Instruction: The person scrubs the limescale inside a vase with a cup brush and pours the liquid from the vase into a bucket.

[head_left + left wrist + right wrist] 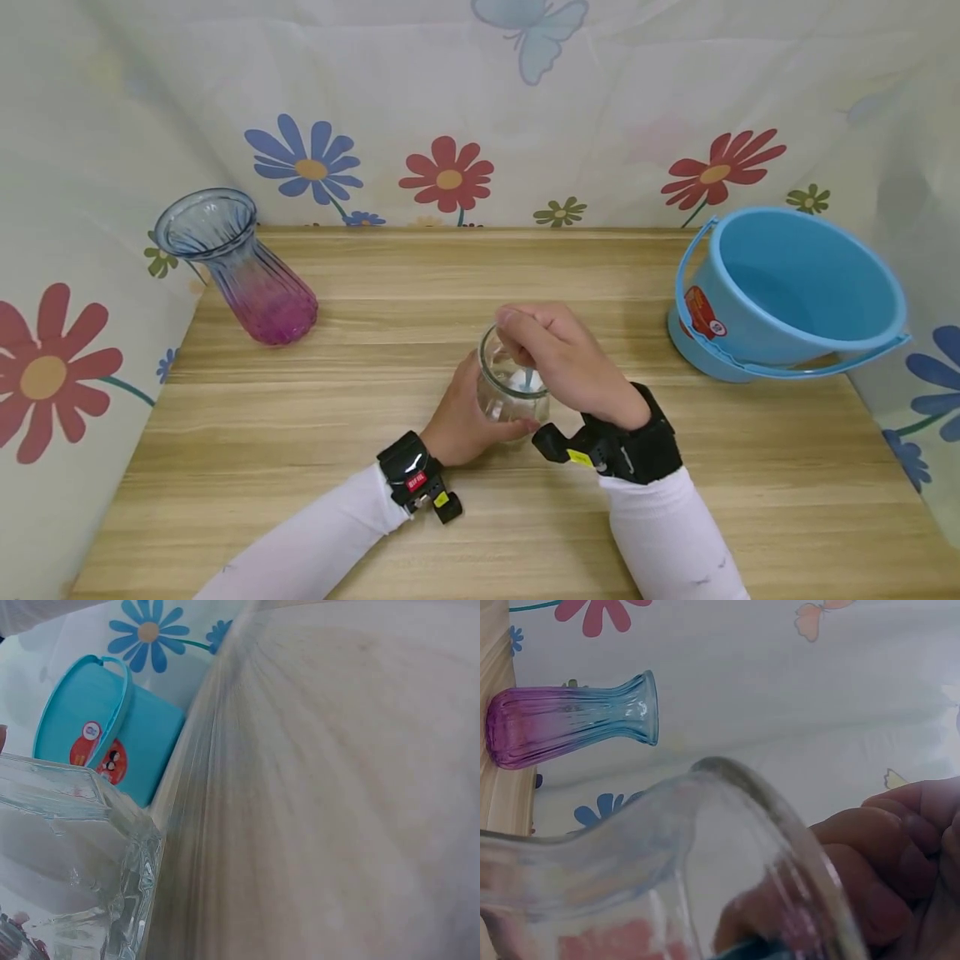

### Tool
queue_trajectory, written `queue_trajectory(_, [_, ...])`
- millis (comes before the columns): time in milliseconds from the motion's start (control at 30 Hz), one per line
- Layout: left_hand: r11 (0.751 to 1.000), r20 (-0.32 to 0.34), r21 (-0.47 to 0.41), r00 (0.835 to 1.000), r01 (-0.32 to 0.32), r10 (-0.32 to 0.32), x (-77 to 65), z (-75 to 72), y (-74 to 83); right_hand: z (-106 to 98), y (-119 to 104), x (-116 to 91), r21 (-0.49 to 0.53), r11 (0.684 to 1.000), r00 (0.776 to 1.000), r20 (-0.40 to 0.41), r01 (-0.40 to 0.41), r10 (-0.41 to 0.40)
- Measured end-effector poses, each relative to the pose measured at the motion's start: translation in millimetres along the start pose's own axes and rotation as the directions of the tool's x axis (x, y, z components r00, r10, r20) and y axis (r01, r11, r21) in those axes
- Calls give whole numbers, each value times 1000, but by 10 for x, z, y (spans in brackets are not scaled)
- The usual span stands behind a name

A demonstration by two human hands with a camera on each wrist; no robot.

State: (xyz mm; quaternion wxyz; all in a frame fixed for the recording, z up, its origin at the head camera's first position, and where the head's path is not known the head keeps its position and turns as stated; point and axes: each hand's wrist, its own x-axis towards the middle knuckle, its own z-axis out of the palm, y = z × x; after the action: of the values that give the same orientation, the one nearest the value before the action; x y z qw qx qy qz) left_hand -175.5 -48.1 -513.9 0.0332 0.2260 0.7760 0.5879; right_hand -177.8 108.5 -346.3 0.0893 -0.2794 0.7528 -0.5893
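A clear glass vase (512, 408) stands at the middle of the wooden table. My left hand (459, 423) grips its side, thumb along the near face and the other fingers mostly hidden behind it. Over the mouth is my right hand (562, 357), its curled fingers holding a thin blue-grey handle (528, 378) that reaches down inside. Something whitish shows at the handle's lower part; its kind is unclear. Thick glass walls (64, 859) fill the left wrist view's lower left. The right wrist view catches the vase's rim and curled fingers (870, 900).
A ribbed vase (262, 292), blue above and pink below, stands at the back left. To the right sits a light blue bucket (720, 346) with its handle lowered over the near side. A flower-printed curtain (570, 125) hangs behind the table (360, 367).
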Motion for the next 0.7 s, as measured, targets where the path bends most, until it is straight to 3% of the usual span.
queue_trajectory(233, [1000,0,8,1000,3,-3,-1,-5,-15,-5,31,19,31,1000,1000,2,3,-3])
queue_trajectory(467, [998,-4,-10,998,-63,63,28,-6,-27,-13,-11,-18,41,999,1000,5,18,-18])
queue_trajectory(700, [995,-8,-12,995,-97,97,47,16,-40,3,-134,-144,60,990,989,-90,127,-121])
